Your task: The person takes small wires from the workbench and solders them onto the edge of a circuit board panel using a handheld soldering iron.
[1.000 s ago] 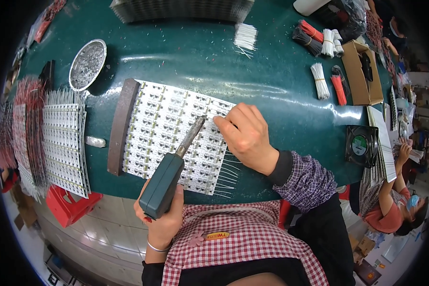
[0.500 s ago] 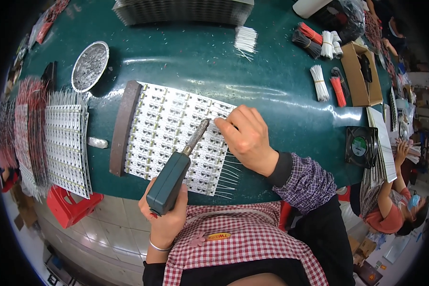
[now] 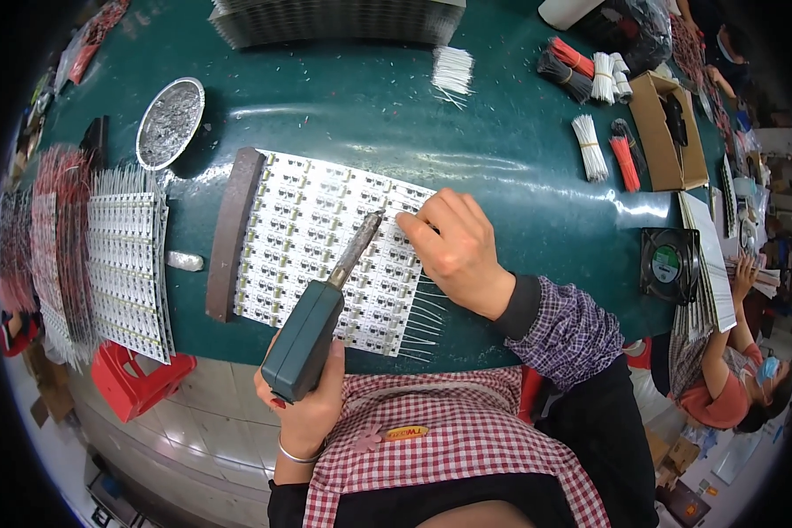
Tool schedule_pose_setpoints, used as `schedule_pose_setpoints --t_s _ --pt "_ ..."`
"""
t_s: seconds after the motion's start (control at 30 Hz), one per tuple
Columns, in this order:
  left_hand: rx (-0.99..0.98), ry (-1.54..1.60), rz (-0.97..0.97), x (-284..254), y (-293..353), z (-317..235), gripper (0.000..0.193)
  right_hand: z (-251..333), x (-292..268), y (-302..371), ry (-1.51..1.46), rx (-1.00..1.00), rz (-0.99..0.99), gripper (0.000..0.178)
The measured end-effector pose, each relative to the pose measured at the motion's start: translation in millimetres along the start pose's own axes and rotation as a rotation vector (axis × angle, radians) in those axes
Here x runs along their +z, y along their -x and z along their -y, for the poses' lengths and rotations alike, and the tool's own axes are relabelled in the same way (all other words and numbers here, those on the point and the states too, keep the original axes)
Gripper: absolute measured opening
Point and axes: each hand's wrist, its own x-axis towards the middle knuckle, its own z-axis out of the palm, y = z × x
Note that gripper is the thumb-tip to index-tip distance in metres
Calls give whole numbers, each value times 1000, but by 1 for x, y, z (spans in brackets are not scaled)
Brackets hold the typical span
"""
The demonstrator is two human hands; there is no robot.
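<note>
My left hand (image 3: 315,407) is wrapped round the grip of a dark green soldering gun (image 3: 303,341). The gun's metal tip points up and away over a white panel of small circuit boards (image 3: 304,233), close to the fingertips of my right hand (image 3: 459,251). Thumb and forefinger of that hand are pinched together at the panel's upper right part; what they hold is too small to make out. Thin white wires (image 3: 422,319) stick out from the panel's right edge, below my right hand. A dark brown bar (image 3: 236,236) lies along the panel's left edge.
At the left are a metal bowl of scraps (image 3: 170,123), a small silvery lump (image 3: 185,260) and wired panels (image 3: 128,264). Loose white wires (image 3: 452,70) lie beyond. To the right are wire bundles (image 3: 590,148), a cardboard box (image 3: 669,132), a fan (image 3: 669,267) and a co-worker (image 3: 722,378).
The soldering gun has shifted slightly left, its tip a little farther up the panel. My right hand stays pinched at nearly the same spot. The whole view has shifted slightly.
</note>
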Motion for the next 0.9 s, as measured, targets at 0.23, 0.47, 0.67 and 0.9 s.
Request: schedule_pose_setpoints --t_s 0.23,0.47,0.67,0.9 --pt "4 58 -32 1 6 4 19 3 -11 -3 -52 72 30 27" --pt "-109 163 -37 -1 6 0 17 15 -34 -5 -74 149 9 23" --pt "-105 112 -70 5 13 5 18 4 -8 -3 -163 71 -5 26" --pt "-83 237 -73 4 3 2 16 4 0 0 -139 116 0 20"
